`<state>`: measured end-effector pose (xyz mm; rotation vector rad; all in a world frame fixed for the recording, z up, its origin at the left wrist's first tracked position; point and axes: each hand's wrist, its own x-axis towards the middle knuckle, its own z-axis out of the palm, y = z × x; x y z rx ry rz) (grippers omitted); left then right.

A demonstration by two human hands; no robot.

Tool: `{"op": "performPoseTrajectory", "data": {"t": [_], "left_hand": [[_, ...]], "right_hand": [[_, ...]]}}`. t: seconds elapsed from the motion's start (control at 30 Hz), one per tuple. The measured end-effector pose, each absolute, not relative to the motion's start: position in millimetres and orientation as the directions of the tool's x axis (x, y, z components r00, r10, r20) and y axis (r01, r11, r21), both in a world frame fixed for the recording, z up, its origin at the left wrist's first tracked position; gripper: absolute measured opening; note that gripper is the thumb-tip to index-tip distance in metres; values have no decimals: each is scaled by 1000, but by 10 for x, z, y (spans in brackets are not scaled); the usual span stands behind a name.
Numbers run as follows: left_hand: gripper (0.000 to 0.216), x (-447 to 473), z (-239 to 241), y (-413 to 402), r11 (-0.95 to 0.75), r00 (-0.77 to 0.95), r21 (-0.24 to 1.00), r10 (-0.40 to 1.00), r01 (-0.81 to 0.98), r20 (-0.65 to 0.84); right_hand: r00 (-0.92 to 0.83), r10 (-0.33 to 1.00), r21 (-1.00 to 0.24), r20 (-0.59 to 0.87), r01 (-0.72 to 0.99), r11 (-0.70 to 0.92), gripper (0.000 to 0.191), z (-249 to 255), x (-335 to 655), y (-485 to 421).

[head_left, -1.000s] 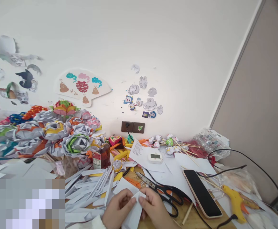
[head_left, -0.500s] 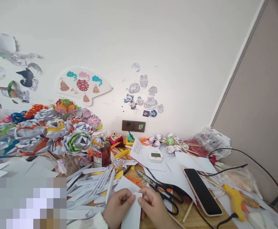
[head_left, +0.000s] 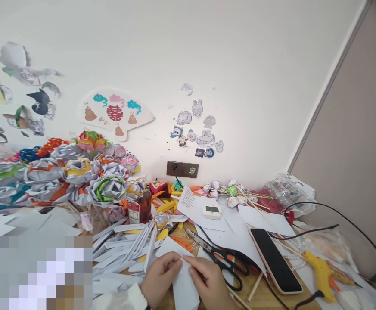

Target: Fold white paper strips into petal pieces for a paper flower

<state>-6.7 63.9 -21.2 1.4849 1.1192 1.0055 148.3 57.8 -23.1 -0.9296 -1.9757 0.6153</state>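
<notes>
- Pinching a folded piece of white paper (head_left: 185, 289), the two hands work close together at the near edge of the table (head_left: 256, 302), low in the middle of my view.
- The left hand (head_left: 162, 275) has its thumb and curled fingers closed on the paper's left side, near the top; a white sleeve (head_left: 125, 298) covers that wrist.
- The right hand (head_left: 209, 280) grips the right side near the same end, thumb bent in and forefinger reaching across toward the left fingertips.
- The rest of the paper hangs down between the palms toward the person.
- Just past the fingers lies a loose white sheet (head_left: 166, 245), and right beside the right hand are black-handled scissors (head_left: 214, 249).
- Farther right I see a dark-screened phone (head_left: 276, 260), then a yellow glue gun (head_left: 321, 275) with its cord.
- To the left, white folded strips (head_left: 126, 247) lie heaped, and behind them paper flowers (head_left: 110, 188) crowd together in white, green, orange and yellow.
- A small white timer (head_left: 212, 210) rests on papers beyond the scissors, next to a handwritten sheet (head_left: 188, 202).
- Cartoon cutouts (head_left: 205, 137) cling to the wall above the dark socket plate (head_left: 175, 168).
</notes>
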Motion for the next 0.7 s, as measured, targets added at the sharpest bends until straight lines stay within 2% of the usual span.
{"op": "performPoseTrajectory", "data": {"t": [0.3,0.7], "left_hand": [[31,-75,-244,660,-128,205,966,975,224,82],[37,-65,-209,648,-71,206,992,977,107,47]], "right_hand": [[-466,705,-582,535,401,707,36,-209,1511,586],[-521,692,-548,499,429,718,43,-259,1530,604]]}}
